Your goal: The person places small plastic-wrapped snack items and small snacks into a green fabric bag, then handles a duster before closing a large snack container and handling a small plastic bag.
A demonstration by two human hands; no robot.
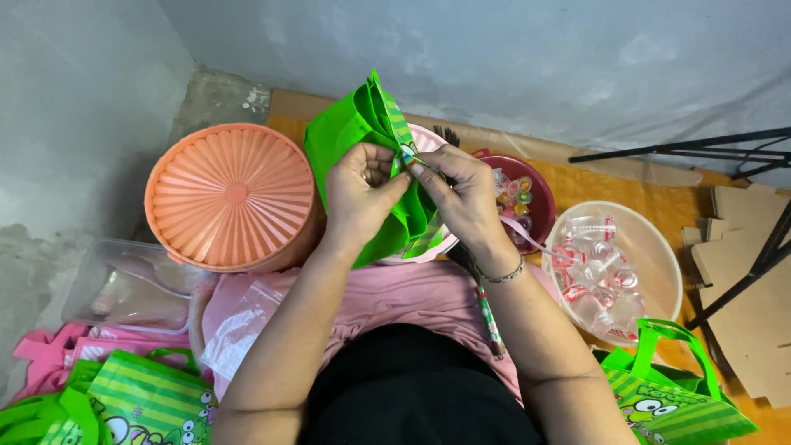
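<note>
Both hands, left (360, 191) and right (463, 194), pinching folded green bag (354, 124), beside ribbed orange lid (232, 196), bowl of wrapped sweets (614, 268)

Setting as seen from your head camera — you face a bare grey plastered wall (527, 58), mottled and unevenly lit, brighter toward the upper left. A second grey surface (74, 107) fills your left side, meeting the wall at a rough patched corner (222, 99) where the plaster looks chipped. Along the wall's foot runs a pale brown strip (511, 142), and beside it an orange-yellow floor covering (659, 194) spreads to your right. Thin black metal legs (741, 148) cross the upper right — what they belong to cannot be told. Flat brown cardboard pieces (741, 272) lie stacked at your right edge
</note>
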